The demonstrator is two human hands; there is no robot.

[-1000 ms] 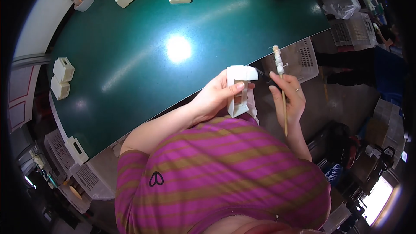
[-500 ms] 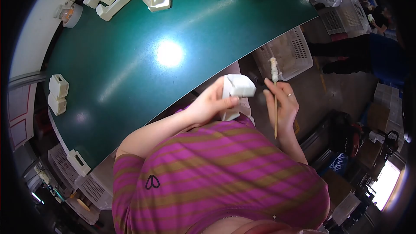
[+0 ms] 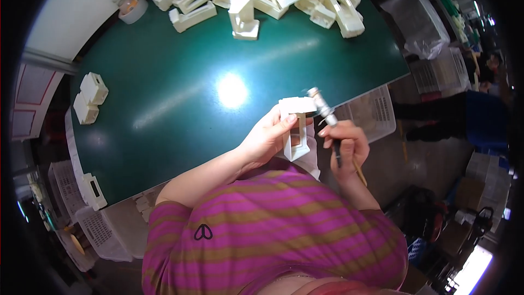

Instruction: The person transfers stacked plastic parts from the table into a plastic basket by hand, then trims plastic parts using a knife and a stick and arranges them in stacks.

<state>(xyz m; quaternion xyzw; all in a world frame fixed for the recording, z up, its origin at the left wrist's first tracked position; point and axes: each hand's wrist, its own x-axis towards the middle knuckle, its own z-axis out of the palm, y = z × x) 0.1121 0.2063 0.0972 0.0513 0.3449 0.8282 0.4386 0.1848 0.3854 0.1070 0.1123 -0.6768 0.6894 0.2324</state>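
Note:
My left hand (image 3: 265, 141) grips a white plastic housing (image 3: 295, 150), thumb across its face, with the rectangular opening turned toward me. My right hand (image 3: 348, 141) is closed around a thin wooden stick (image 3: 359, 172) and a slim black-handled tool (image 3: 337, 154). From its fingers a pale, wrapped-looking tip (image 3: 323, 106) points up and left, close to the housing's upper right corner; motion blurs it, and I cannot tell which of the two it belongs to.
Many cream plastic parts (image 3: 243, 16) are heaped at the far side of the green table (image 3: 180, 87). Two white blocks (image 3: 91, 98) and a slotted part (image 3: 94, 191) lie along its left edge. A plastic crate (image 3: 376, 110) stands beyond the right edge.
My left hand has turned the housing so its opening shows. My right hand has tilted, bringing the pale tip toward the housing; a black handle now shows in it. The view has shifted, revealing more heaped parts.

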